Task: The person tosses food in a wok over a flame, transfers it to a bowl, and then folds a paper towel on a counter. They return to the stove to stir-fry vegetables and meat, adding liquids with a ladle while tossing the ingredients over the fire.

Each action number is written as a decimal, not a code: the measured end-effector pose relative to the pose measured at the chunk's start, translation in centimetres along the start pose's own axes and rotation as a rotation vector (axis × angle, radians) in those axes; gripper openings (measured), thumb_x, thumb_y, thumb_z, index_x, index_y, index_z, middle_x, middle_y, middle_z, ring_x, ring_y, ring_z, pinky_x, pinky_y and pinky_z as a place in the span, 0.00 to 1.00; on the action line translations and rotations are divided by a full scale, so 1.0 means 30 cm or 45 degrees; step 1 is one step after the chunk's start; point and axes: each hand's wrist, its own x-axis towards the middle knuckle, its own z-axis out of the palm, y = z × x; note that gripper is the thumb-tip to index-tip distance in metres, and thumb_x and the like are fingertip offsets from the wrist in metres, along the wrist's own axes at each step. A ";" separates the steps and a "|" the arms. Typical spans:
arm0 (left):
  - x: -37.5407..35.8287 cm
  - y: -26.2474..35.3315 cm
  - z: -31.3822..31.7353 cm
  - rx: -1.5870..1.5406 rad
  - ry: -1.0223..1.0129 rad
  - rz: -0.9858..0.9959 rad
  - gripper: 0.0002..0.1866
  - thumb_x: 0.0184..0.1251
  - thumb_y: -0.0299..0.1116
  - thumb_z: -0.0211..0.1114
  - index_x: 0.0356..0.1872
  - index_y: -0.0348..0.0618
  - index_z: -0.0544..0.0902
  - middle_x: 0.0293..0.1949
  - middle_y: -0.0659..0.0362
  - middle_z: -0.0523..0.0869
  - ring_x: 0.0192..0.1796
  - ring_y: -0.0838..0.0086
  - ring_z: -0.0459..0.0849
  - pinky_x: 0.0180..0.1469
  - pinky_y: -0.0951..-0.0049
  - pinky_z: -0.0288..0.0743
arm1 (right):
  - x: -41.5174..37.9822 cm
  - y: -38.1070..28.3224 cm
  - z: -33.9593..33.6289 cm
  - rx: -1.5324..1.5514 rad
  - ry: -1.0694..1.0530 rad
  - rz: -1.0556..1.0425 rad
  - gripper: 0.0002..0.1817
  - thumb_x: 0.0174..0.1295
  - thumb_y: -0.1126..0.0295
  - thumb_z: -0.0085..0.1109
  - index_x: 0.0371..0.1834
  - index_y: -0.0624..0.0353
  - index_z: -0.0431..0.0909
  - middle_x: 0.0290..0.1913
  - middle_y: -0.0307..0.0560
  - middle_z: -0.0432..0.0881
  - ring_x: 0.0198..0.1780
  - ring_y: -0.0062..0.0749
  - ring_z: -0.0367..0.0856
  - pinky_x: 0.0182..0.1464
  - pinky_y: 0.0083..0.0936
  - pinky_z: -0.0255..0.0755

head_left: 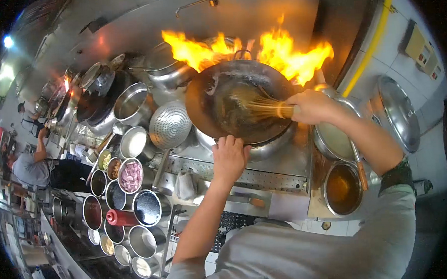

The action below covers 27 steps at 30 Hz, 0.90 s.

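A large dark wok (pixel 206 107) sits tilted over the burner, with a little liquid inside and tall flames (pixel 295 57) rising behind its far rim. My left hand (pixel 229 159) grips the near rim, its fingers curled over the edge. Wrapped around the bound handle of a bamboo wok brush (pixel 270 107) is my right hand (pixel 315 107). The bristles are down inside the wok and look blurred. Left of the wok lies a perforated strainer ladle (pixel 170 124), its handle pointing toward me.
Several metal pots with ingredients, one with sliced pink meat (pixel 131 176), stand at left around a red squeeze bottle (pixel 120 217). To the right are a pot of brown liquid (pixel 343 189) and a large lid (pixel 399 112). Other people (pixel 33 167) work far left.
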 end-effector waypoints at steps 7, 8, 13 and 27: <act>0.011 0.020 0.123 0.293 -0.058 -0.106 0.11 0.70 0.42 0.64 0.35 0.46 0.85 0.38 0.59 0.83 0.48 0.62 0.80 0.47 0.57 0.72 | 0.012 -0.108 0.080 -0.073 -0.171 0.141 0.19 0.57 0.66 0.60 0.53 0.50 0.86 0.47 0.57 0.88 0.50 0.55 0.88 0.53 0.48 0.81; 0.019 0.016 0.129 0.298 -0.055 -0.118 0.11 0.70 0.42 0.64 0.35 0.46 0.85 0.38 0.59 0.83 0.48 0.62 0.80 0.47 0.57 0.72 | -0.005 -0.083 0.041 -0.095 -0.149 0.138 0.19 0.57 0.67 0.60 0.52 0.50 0.86 0.47 0.57 0.88 0.49 0.54 0.88 0.52 0.48 0.81; 0.003 0.049 0.167 0.293 -0.045 -0.124 0.10 0.70 0.41 0.63 0.36 0.47 0.84 0.38 0.58 0.82 0.48 0.61 0.80 0.47 0.57 0.72 | -0.175 -0.084 -0.041 -0.204 -0.185 0.155 0.22 0.61 0.63 0.59 0.60 0.44 0.83 0.48 0.58 0.87 0.52 0.57 0.85 0.57 0.48 0.79; -0.041 -0.025 0.071 -0.412 -0.076 0.173 0.25 0.56 0.35 0.74 0.56 0.41 0.81 0.48 0.53 0.80 0.54 0.55 0.77 0.53 0.55 0.75 | 0.378 -0.176 0.276 -0.094 0.010 0.262 0.22 0.68 0.51 0.54 0.52 0.52 0.87 0.53 0.58 0.87 0.56 0.55 0.85 0.59 0.48 0.78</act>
